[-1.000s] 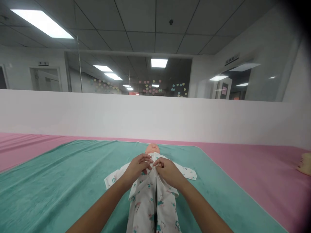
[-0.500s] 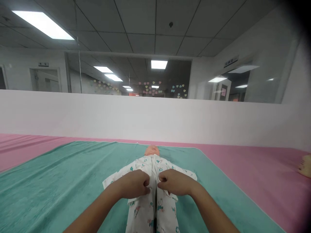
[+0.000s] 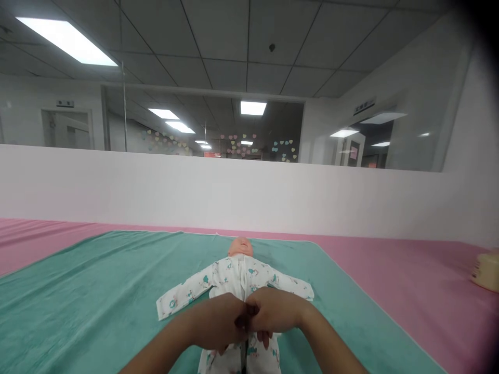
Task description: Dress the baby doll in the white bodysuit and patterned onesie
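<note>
A baby doll (image 3: pixel 239 247) lies on its back on a teal blanket (image 3: pixel 97 291), head away from me. It wears a white printed romper (image 3: pixel 237 275) with both sleeves spread out to the sides. My left hand (image 3: pixel 216 324) and my right hand (image 3: pixel 275 311) meet over the doll's belly. Both are closed, pinching the two front edges of the romper together at the middle opening. The doll's legs are hidden below my hands and the frame edge.
The blanket lies on a pink padded surface (image 3: pixel 409 280). A low white wall (image 3: pixel 249 192) runs along the far side. A pale yellow object (image 3: pixel 485 271) sits at the right edge on the pink surface.
My hands have slid from the doll's collar down its chest to its belly, staying on the romper's front opening. The upper chest of the romper now lies closed. The camera tilted slightly.
</note>
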`<state>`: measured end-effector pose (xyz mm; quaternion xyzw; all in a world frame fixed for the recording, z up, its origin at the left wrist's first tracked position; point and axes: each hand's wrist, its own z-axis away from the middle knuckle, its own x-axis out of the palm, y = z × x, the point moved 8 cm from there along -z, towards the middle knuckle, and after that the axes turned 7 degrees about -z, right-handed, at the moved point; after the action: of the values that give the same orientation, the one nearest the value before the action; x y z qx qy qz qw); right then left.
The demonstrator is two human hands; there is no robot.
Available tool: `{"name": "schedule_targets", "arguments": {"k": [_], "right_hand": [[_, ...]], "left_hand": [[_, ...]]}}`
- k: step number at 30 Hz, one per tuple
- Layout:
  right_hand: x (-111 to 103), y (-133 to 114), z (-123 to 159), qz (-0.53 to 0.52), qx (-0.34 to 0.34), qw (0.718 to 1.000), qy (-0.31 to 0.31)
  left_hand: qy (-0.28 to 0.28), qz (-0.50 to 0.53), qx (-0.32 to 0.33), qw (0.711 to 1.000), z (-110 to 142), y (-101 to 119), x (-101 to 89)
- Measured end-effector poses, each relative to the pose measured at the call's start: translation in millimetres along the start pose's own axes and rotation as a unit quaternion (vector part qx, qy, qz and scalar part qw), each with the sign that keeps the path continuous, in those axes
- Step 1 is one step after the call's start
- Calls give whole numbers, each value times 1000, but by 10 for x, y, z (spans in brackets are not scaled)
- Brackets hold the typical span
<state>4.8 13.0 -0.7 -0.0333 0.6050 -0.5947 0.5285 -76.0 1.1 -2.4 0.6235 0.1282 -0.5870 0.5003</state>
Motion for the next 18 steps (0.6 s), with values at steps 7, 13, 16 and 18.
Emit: {"name": "schedule_targets", "arguments": {"k": [7,13,16,18], "right_hand": [[57,97,-55,-70,-9,997,-41],[-188,57,-29,-150,-87,984,42],[-564,136,-126,-154,-113,945,266],[-703,238,-261,-135,-80,913,377]], "left_hand": [[4,56,37,998,-3,-9,-41],[112,195,39,974,35,-33,-432],[254,237,-3,938,-35,-293,-751],[312,253,-53,914,-156,-517,-843]]}}
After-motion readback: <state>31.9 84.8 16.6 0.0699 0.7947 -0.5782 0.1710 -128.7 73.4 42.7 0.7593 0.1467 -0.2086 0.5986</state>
